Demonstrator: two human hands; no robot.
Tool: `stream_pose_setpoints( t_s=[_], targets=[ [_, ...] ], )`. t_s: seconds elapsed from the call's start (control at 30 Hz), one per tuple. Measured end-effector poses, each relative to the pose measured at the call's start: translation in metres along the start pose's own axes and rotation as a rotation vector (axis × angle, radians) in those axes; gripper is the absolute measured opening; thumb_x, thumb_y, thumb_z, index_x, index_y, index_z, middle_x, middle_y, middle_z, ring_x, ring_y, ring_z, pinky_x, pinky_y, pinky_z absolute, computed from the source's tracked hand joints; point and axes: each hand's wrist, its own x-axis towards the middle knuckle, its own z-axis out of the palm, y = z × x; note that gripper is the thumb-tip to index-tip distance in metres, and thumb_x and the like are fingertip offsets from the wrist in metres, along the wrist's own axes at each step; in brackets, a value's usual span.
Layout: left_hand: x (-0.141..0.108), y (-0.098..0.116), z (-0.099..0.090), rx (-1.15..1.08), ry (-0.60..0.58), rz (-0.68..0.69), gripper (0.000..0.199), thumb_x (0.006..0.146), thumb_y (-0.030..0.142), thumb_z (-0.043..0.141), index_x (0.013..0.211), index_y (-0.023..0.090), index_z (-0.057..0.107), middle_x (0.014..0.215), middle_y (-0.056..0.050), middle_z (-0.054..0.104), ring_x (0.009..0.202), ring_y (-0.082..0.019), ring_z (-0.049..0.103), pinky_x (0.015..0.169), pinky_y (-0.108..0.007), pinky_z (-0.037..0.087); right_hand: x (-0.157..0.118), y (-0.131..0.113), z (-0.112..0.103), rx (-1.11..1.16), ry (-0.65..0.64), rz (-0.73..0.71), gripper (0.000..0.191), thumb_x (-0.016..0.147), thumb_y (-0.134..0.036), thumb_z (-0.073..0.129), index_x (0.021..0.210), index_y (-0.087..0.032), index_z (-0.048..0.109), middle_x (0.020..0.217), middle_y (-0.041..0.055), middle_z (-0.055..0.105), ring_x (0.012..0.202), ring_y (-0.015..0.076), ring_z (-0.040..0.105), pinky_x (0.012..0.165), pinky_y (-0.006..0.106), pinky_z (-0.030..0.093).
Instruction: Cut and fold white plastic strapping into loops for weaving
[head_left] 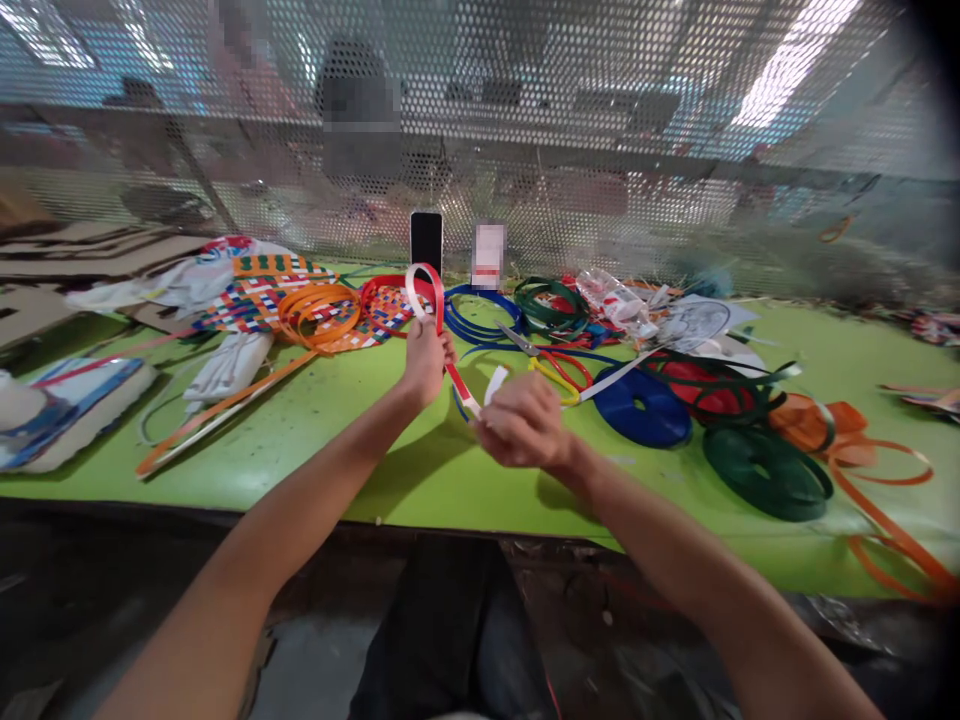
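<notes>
My left hand [426,362] is closed around a red and white plastic strap [433,275], which arches up in a loop above my fingers. Part of the strap slants down from that hand to my right hand [523,420], whose fingers are curled tight on its lower end. A short white tip sticks up beside the right knuckles. Just beyond the right hand lie scissors [553,372] with red and yellow handles. Blue strap coils [484,318] rest behind the hands. My fingers hide the exact grip points.
Orange strap coils [319,315] and a colourful woven piece [259,290] lie left on the green table [300,450]. A phone [427,240] stands upright at the back, before a perforated metal screen [540,180]. To the right are a blue roll [641,405] and a green roll [765,470].
</notes>
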Motion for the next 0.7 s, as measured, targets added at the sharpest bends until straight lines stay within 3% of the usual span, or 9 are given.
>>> stream_pose_setpoints(
  t_s=[0.07,0.17,0.27,0.37,0.53,0.7],
  targets=[
    [0.000,0.001,0.000,-0.042,0.024,0.006,0.025,0.111,0.024,0.037,0.087,0.024,0.034,0.058,0.010,0.034,0.042,-0.007,0.030,0.044,-0.018,0.024,0.002,-0.002,0.005,-0.125,-0.156,-0.113,0.015,0.101,-0.040,0.062,0.110,-0.031,0.072,0.105,0.0057,0.077,0.098,0.0260,0.066,0.088,0.044,0.045],
    [0.000,-0.002,-0.001,-0.045,0.018,0.032,0.022,0.111,0.020,0.036,0.089,0.025,0.033,0.059,0.010,0.036,0.043,-0.007,0.032,0.046,-0.019,0.026,0.009,-0.001,0.013,-0.350,-0.215,0.020,0.030,0.107,-0.036,0.053,0.128,-0.022,0.069,0.128,0.0124,0.075,0.114,0.0292,0.063,0.096,0.044,0.040],
    [0.000,-0.005,-0.002,-0.047,-0.008,0.037,0.021,0.108,0.018,0.041,0.090,0.025,0.033,0.061,0.010,0.036,0.044,-0.007,0.033,0.047,-0.019,0.027,0.014,0.003,0.016,-0.458,-0.264,0.174,0.029,0.107,-0.031,0.051,0.122,-0.016,0.072,0.114,0.0141,0.078,0.106,0.0284,0.065,0.091,0.042,0.037],
    [0.002,-0.007,-0.001,-0.064,0.005,0.021,0.021,0.107,0.018,0.043,0.091,0.025,0.032,0.062,0.010,0.035,0.044,-0.007,0.032,0.047,-0.019,0.027,0.013,0.004,0.017,-0.470,-0.334,0.216,0.027,0.106,-0.030,0.052,0.114,-0.017,0.075,0.097,0.0107,0.080,0.097,0.0267,0.068,0.088,0.041,0.036],
    [0.002,-0.005,0.002,-0.089,0.020,-0.005,0.021,0.109,0.017,0.037,0.090,0.025,0.032,0.061,0.010,0.035,0.044,-0.007,0.032,0.047,-0.018,0.028,0.012,-0.001,0.021,-0.440,-0.366,0.267,0.036,0.102,-0.033,0.059,0.133,-0.016,0.070,0.103,0.0137,0.081,0.098,0.0283,0.070,0.089,0.039,0.039],
    [0.000,-0.006,0.001,-0.108,-0.021,-0.007,0.021,0.109,0.018,0.037,0.090,0.025,0.032,0.061,0.009,0.039,0.045,-0.007,0.035,0.047,-0.018,0.031,0.012,0.002,0.023,-0.316,-0.323,0.377,0.038,0.100,-0.024,0.055,0.134,-0.017,0.069,0.109,0.0139,0.080,0.100,0.0285,0.072,0.088,0.037,0.045]
  ],
)
